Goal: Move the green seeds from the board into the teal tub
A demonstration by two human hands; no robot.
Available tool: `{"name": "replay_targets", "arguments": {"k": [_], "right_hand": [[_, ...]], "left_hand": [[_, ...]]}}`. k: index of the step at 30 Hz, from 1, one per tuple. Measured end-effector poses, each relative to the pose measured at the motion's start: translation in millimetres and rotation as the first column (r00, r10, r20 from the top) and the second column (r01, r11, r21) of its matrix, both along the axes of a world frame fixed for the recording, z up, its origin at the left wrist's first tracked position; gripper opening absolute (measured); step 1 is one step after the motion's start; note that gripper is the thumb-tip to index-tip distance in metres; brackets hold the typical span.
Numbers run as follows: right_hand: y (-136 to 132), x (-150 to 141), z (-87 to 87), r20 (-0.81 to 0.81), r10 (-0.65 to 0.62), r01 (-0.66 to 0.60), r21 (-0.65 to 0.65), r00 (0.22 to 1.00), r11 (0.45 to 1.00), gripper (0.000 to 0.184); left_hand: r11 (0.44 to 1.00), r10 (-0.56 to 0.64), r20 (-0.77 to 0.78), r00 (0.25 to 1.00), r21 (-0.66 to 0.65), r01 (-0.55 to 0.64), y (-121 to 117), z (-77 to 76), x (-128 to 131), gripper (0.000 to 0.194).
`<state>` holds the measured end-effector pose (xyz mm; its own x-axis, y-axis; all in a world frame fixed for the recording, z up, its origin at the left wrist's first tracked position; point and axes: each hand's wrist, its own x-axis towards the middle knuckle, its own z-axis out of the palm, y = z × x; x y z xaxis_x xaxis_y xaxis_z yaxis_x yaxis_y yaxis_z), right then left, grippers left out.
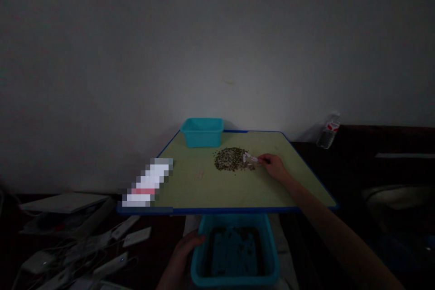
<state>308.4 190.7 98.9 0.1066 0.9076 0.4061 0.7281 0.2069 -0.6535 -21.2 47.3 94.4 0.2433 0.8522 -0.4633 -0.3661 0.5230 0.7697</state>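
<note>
My right hand [272,165] pinches a slim white piece [252,157] whose kind I cannot make out in the dim light. The piece's far end reaches the right side of a heap of small, dark and pale mixed bits, like seeds or grain [231,158], spread on the table. Below the table's front edge, my left hand [188,247] is closed on the left rim of a blue plastic basin [273,253] on my lap. Dark bits lie scattered on the basin's bottom.
On the pale green table [204,195] with blue edging, another blue basin [204,139] stands at the back left. A pixelated flat object [147,186] lies front left. Power strips and cables [112,265] lie lower left. A plastic bottle [329,132] is at the right.
</note>
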Motion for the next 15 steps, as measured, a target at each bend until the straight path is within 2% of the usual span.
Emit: {"name": "replay_targets", "arguments": {"k": [5, 9, 15], "right_hand": [[0.6, -0.5, -0.2, 0.015, -0.063, 0.063, 0.007, 0.998, 0.998, 0.022], [1.4, 0.6, -0.7, 0.041, -0.079, 0.078, 0.020, 0.996, 0.997, 0.022], [-3.0, 10.1, 5.2, 0.040, -0.178, 0.176, 0.036, 0.983, 0.984, 0.023]], "left_hand": [[0.998, 0.048, -0.051, 0.998, -0.032, -0.049, -0.1, -7.2, -2.9, 0.019], [1.000, 0.002, -0.020, 1.000, 0.000, -0.002, 1.5, -9.9, -4.1, 0.023], [0.994, 0.085, -0.084, 0.993, -0.057, -0.090, 1.2, -13.4, -6.0, 0.021]]}}
